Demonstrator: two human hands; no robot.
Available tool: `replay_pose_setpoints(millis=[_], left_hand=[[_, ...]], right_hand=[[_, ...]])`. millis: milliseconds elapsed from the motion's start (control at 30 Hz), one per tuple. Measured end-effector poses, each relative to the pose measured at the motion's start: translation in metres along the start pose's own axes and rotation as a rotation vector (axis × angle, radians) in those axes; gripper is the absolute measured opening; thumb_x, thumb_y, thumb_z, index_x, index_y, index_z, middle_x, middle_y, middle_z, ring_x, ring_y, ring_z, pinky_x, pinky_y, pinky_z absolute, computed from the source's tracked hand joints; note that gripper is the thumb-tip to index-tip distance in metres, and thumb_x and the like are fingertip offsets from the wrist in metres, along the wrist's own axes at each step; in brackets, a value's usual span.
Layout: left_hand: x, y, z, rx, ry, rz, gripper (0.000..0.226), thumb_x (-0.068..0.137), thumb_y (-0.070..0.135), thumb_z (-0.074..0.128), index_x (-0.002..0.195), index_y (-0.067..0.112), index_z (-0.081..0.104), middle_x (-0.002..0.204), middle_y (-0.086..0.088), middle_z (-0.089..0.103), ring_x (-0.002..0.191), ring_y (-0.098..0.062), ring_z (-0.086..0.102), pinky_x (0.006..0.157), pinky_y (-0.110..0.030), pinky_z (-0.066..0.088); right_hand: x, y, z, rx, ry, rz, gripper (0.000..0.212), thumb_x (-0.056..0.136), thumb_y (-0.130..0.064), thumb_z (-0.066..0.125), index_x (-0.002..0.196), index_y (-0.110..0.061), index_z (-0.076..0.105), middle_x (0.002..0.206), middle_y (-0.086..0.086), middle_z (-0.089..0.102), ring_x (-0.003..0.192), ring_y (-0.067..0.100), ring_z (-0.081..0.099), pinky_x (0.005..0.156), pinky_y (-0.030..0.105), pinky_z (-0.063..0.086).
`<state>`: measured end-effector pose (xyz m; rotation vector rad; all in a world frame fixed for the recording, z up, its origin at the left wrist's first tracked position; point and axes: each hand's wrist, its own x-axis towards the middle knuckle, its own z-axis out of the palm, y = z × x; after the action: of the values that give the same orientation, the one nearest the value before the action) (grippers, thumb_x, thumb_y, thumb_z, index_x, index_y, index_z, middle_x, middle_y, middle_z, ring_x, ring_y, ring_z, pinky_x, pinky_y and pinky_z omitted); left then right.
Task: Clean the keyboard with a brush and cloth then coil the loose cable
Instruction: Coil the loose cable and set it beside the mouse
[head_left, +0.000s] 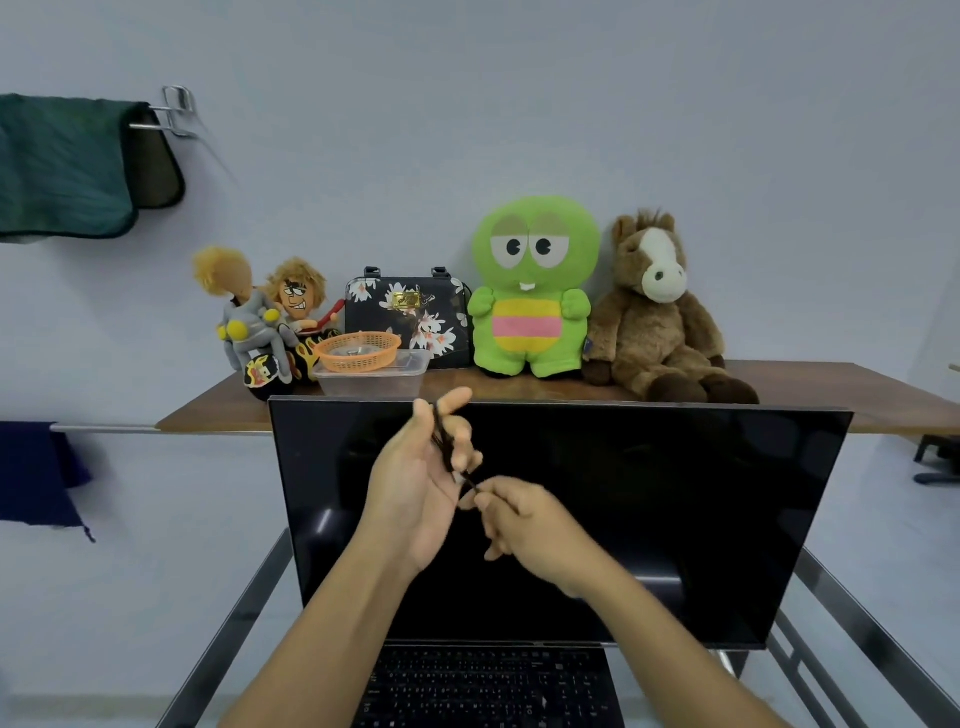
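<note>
Cable (448, 451) is being wound up in front of the dark laptop screen (649, 519), a thin black cord looped around the left hand (415, 488), whose fingers (451, 402) are spreading apart, probably to act as a spool. The right hand (524, 525) is pinching the free end just at 4 o'clock of the left palm, fingers clamped on the cord, likely feeding the next turn while keeping it taut. It is blurry, so the number of loops is hard to tell. The keyboard (488, 686) is lying at 6 o'clock, matte black, flat keys, with no brush or cloth on it, so cleaning looks finished. At 12 o'clock, on the wooden surface (805, 387), a fuzzy green plush (532, 291), a shaggy brown horse (654, 312) and an orange mesh basket (358, 351) are sitting.
</note>
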<state>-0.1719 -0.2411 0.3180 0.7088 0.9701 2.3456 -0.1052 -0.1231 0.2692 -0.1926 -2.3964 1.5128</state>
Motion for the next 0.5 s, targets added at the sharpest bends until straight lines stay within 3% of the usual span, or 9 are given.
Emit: replay_pose_setpoints(millis=[167,267,333,400,433,500], left_hand=[[0.012,0.001,-0.012,0.46,0.173,0.213,0.033,0.101,0.03,0.037,0.124,0.018,0.057,0.078,-0.001,0.066,0.064,-0.009,0.049,0.082,-0.024,0.043],[0.017,0.006,-0.025,0.915,0.179,0.386,0.025,0.1,0.025,0.041,0.119,0.027,0.057,0.078,0.001,0.069,0.065,-0.003,0.053,0.073,-0.011,0.045],[0.022,0.01,-0.036,1.239,0.088,0.333,0.021,0.099,0.026,0.043,0.108,0.031,0.062,0.075,0.007,0.069,0.069,0.001,0.056,0.077,-0.018,0.045],[0.022,0.009,-0.046,1.485,-0.04,0.136,0.024,0.098,0.03,0.044,0.083,0.029,0.063,0.071,0.009,0.068,0.068,0.002,0.057,0.072,-0.023,0.043],[0.02,0.006,-0.051,1.555,-0.095,0.063,0.031,0.098,0.033,0.044,0.075,0.024,0.062,0.067,0.008,0.068,0.065,0.001,0.058,0.07,-0.023,0.042],[0.014,-0.003,-0.058,1.514,-0.178,-0.02,0.037,0.097,0.039,0.044,0.077,0.016,0.065,0.062,0.004,0.066,0.06,-0.003,0.058,0.066,-0.025,0.044]], right_hand=[[-0.014,0.0,0.005,-0.14,-0.115,0.015,0.023,0.101,-0.029,0.043,0.102,-0.02,0.064,0.071,-0.006,0.055,0.057,0.0,0.05,0.06,0.018,0.048],[-0.019,0.006,-0.001,-0.328,-0.173,-0.007,0.023,0.098,-0.035,0.047,0.098,-0.021,0.064,0.072,-0.005,0.058,0.059,0.005,0.053,0.058,0.029,0.049],[-0.022,0.008,-0.007,-0.426,-0.18,-0.037,0.02,0.097,-0.036,0.05,0.095,-0.021,0.064,0.069,-0.005,0.058,0.057,0.007,0.05,0.055,0.033,0.045],[-0.023,0.003,-0.014,-0.453,-0.156,-0.101,0.018,0.096,-0.035,0.052,0.096,-0.022,0.065,0.071,-0.007,0.06,0.058,0.004,0.051,0.057,0.025,0.042],[-0.022,-0.002,-0.018,-0.465,-0.13,-0.158,0.017,0.096,-0.034,0.052,0.097,-0.023,0.066,0.077,-0.007,0.063,0.065,0.003,0.055,0.06,0.022,0.044],[-0.018,-0.011,-0.026,-0.49,-0.058,-0.294,0.015,0.095,-0.033,0.054,0.097,-0.026,0.068,0.087,-0.008,0.065,0.08,0.003,0.06,0.072,0.02,0.049]])
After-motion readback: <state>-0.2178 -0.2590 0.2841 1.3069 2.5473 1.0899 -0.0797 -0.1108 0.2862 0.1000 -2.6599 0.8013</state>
